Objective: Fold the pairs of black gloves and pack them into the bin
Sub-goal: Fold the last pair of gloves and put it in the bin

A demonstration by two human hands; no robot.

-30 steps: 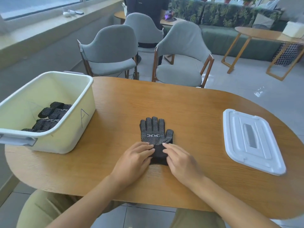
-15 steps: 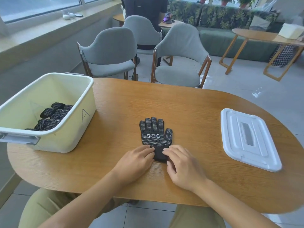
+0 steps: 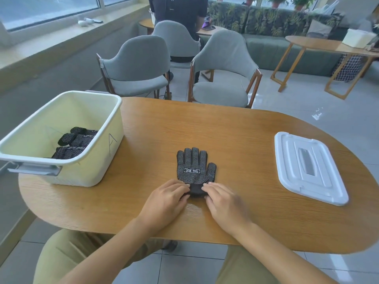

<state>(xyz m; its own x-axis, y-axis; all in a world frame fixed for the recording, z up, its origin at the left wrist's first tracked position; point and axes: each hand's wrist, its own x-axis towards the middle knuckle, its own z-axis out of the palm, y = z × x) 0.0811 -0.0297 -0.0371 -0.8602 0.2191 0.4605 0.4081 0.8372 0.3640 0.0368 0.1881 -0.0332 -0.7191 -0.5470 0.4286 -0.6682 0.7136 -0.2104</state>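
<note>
A black dotted pair of gloves (image 3: 193, 168) lies flat on the wooden table (image 3: 235, 130), fingers pointing away from me. My left hand (image 3: 166, 198) and my right hand (image 3: 223, 201) meet at its near end. Each pinches a corner of the plain black cuff, which looks slightly raised and bunched between my fingertips. To the left stands the cream bin (image 3: 114, 111) marked "A". Folded black gloves (image 3: 75, 140) lie on its floor.
The bin's white lid (image 3: 307, 167) lies flat at the table's right end. Grey chairs (image 3: 223, 74) stand beyond the far edge, and a person in dark clothes (image 3: 178, 11) stands behind them. Bare wood lies between the bin and the gloves.
Both hands have slid back toward me along the gloves, from lying over the palm area to gripping the cuff. More of the dotted palm now shows.
</note>
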